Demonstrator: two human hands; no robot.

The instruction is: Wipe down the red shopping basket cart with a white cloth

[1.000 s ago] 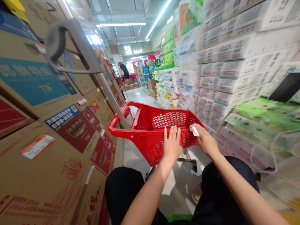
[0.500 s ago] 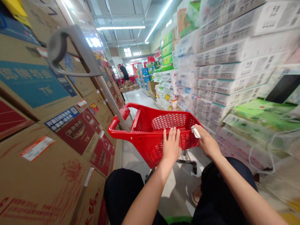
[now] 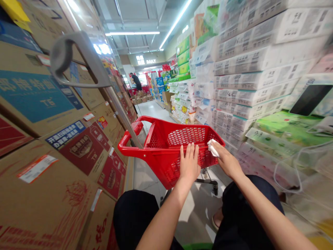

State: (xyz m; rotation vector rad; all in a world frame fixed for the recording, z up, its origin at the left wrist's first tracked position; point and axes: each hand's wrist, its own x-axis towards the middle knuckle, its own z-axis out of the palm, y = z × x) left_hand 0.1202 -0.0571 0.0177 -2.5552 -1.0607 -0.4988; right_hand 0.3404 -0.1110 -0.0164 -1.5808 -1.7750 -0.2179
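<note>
A red plastic shopping basket point(image 3: 161, 163) with a honeycomb of holes stands in front of my knees, on dark wheeled legs. Resting on its near rim is my left hand point(image 3: 189, 161), fingers stretched out and slightly apart, palm down. At the basket's right end, my right hand point(image 3: 227, 159) has its fingers closed on a crumpled white wipe point(image 3: 213, 148), which lies against the rim. A grey pull handle point(image 3: 78, 62) on a metal pole rises from the basket's left side. The inside of the basket is partly hidden by its near wall.
Cardboard cartons point(image 3: 36, 166) are stacked close on the left. Wrapped white paper packs point(image 3: 241, 80) pile high on the right, with a dark phone point(image 3: 310, 100) and a white cable point(image 3: 277, 173) nearby. A person point(image 3: 135, 81) stands far down the aisle.
My right hand has slid the wipe slightly left along the basket's rim. My left hand stays on the near rim. The whole view has shifted a little.
</note>
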